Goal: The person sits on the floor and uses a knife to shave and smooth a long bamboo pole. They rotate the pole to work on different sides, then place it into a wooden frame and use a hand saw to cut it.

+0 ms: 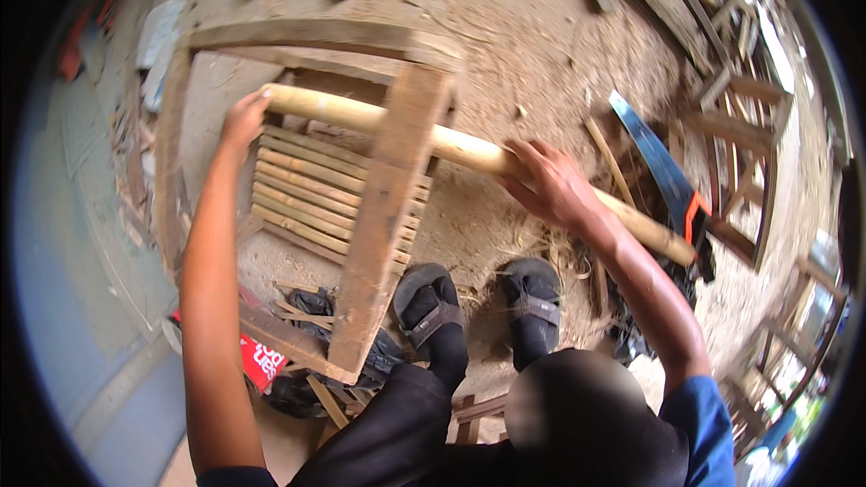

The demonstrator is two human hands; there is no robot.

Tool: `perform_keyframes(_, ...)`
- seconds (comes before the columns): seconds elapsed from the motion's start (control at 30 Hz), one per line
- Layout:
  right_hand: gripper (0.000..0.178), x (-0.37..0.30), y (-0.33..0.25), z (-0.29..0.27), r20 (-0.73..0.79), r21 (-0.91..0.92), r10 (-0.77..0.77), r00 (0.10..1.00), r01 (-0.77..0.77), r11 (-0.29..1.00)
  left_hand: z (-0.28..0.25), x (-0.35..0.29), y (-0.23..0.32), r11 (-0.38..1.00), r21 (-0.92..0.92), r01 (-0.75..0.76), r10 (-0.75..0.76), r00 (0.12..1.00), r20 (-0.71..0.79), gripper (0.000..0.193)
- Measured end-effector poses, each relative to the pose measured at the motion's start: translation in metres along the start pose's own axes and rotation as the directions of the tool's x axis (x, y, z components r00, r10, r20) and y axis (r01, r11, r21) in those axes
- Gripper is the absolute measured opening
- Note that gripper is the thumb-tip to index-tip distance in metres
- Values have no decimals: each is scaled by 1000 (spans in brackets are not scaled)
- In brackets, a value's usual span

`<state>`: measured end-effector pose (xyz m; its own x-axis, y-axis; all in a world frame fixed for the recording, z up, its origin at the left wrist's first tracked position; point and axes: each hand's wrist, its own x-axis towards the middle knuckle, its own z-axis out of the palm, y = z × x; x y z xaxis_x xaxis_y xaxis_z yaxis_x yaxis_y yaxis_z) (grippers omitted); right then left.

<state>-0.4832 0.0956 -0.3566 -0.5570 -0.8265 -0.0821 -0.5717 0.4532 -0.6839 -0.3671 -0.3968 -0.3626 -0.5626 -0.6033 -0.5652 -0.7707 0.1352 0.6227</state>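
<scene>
A thick, pale bamboo pole [469,149] lies slantwise in front of me, running from upper left down to the right. My left hand [247,119] has its fingers closed at the pole's left end. Farther along, my right hand [548,182] is wrapped over the pole from above. Part of the pole is hidden behind a broad plank [383,216] of a rough wooden frame [302,33]. Inside that frame's outline shows a rack of thin bamboo slats [311,182].
A hand saw [651,146] with a blue blade and orange-edged handle lies right, near the pole's far end. Wooden stool-like frames [753,140] and scrap timber stand beyond. My sandalled feet [431,307] are below the pole. A red packet [262,362] and black plastic lie lower left.
</scene>
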Motion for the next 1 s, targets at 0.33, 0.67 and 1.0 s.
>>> perform_keyframes(0.33,41,55,-5,28,114,225,34,993,-59,972,-1,1,2,995,-60,82,-82,997,2,72)
perform_keyframes(0.67,47,65,-21,14,295,221,35,955,-104,970,-14,-2,-2,985,31,172,-174,982,74,72)
perform_keyframes(1.0,49,72,-13,17,354,222,14,935,-99,970,-14,0,-7,986,-3,167,-166,985,39,73)
